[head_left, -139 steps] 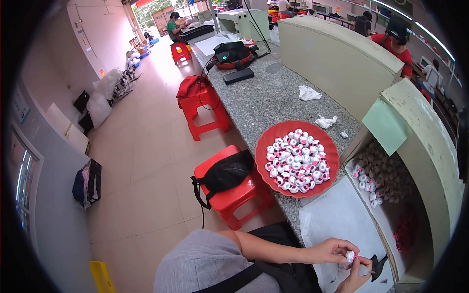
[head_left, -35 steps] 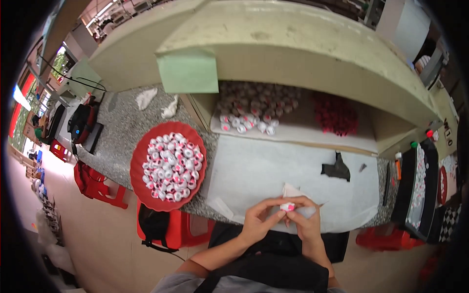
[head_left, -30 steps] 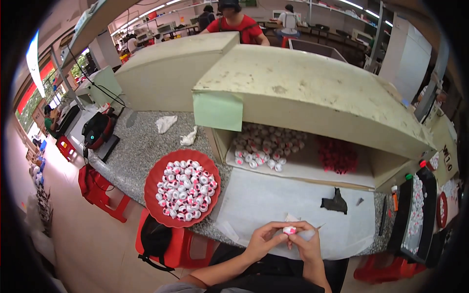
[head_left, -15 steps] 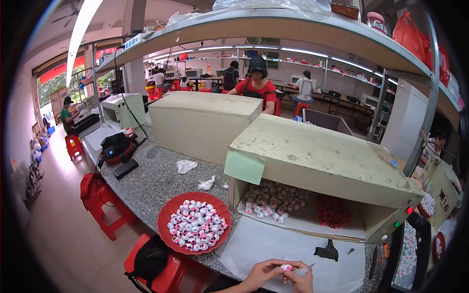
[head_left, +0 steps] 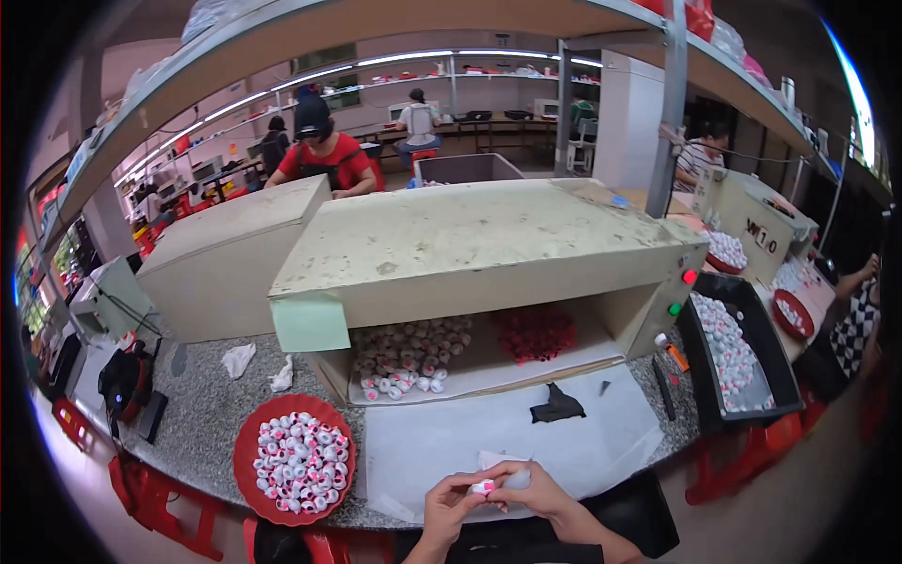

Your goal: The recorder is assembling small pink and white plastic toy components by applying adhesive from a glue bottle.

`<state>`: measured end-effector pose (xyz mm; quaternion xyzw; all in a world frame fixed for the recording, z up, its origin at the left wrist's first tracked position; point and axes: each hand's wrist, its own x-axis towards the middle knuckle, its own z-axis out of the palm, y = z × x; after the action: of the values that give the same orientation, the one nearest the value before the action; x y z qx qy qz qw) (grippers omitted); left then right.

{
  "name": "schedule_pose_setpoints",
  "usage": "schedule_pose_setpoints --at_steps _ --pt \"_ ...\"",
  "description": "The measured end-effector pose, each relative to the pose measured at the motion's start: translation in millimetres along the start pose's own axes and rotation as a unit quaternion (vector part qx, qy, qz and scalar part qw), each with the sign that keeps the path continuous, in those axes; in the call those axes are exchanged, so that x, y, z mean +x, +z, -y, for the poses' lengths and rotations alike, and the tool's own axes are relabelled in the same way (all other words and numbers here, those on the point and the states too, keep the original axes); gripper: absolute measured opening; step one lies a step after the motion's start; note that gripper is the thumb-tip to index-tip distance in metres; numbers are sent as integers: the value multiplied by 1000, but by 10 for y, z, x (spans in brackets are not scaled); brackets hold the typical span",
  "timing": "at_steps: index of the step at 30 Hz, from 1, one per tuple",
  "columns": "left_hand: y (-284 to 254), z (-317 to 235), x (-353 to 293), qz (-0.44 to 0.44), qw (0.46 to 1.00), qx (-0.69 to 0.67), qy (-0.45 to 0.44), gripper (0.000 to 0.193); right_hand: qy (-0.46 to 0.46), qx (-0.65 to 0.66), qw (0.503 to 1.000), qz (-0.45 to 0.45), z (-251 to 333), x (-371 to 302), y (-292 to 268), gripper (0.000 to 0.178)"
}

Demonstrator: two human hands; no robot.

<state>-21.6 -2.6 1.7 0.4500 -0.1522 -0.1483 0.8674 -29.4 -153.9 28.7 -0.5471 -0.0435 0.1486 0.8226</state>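
Both my hands meet over the front edge of the white sheet (head_left: 423,442). My left hand (head_left: 449,508) pinches a small rounded white-and-pink piece (head_left: 483,487). My right hand (head_left: 543,496) closes on it from the other side, its fingertips touching the piece. Something whitish shows by the right thumb, too small to name. To the left, a red scalloped bowl (head_left: 246,470) holds many similar pieces. Beyond the sheet, a cream box (head_left: 470,244) with an open front shelters more white pieces (head_left: 413,357) and a heap of small red parts (head_left: 536,334).
A black cloth scrap (head_left: 556,404) lies on the sheet. Right of it are a black pen-like tool (head_left: 663,387), an orange-and-white tube (head_left: 673,352) and a black tray (head_left: 785,390) of white pieces. Crumpled tissues (head_left: 239,360) lie left. An overhead shelf (head_left: 423,21) spans above; a person in red (head_left: 329,164) sits opposite.
The view has swung to the right, so the bowl and box appear farther left and the black tray shows fully. My hands stay together on the small piece.
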Motion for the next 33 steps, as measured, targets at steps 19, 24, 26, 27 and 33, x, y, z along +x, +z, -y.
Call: schedule_pose_setpoints --at_steps 19,24,26,27,33 --pt "-101 103 -29 -35 990 72 118 21 -35 -32 998 39 -99 23 39 25" --pt "-100 47 -47 -21 1000 -13 4 17 -10 -41 998 -43 -169 -1 90 23" --pt "-129 9 10 37 996 50 63 21 -44 -25 998 -46 -174 -20 75 27" --pt "-155 -63 -50 -8 995 94 22 22 -19 -43 998 -43 -129 8 129 33" --pt "-564 -861 -66 -129 841 472 230 20 -38 -66 994 -73 -106 33 45 44"
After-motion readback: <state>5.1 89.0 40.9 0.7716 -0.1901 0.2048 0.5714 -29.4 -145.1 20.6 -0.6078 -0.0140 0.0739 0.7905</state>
